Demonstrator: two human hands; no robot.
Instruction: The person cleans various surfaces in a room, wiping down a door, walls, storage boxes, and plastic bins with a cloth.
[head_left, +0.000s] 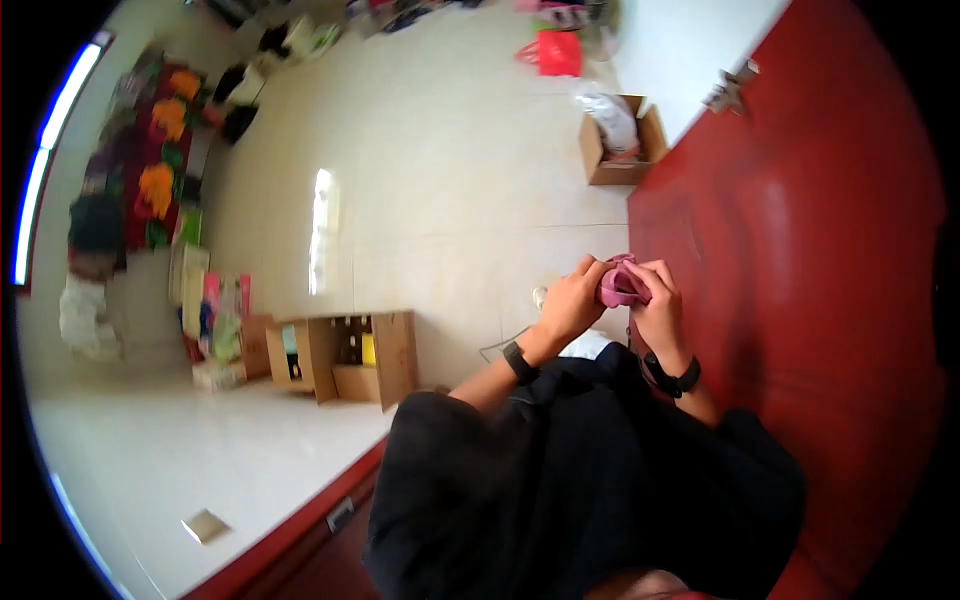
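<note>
In front of my dark-clothed body, both hands meet at a small pink-purple cloth item [622, 287]. It looks bunched, with an opening facing up, but its exact kind is unclear. My left hand [574, 303] grips it from the left, with fingers curled over its edge. On the other side, my right hand [657, 308] is closed on its right edge, the fingers bent toward the opening. Parts of the cloth are hidden behind the fingers. Each wrist wears a black band.
A red door [800, 300] with a metal handle [733, 88] stands close on the right. An open cardboard box [608, 172] holds a plastic bag beyond my hands. Another cardboard box [397, 355] stands at left on the tiled floor [440, 170]. A red bag [558, 53] lies farther off.
</note>
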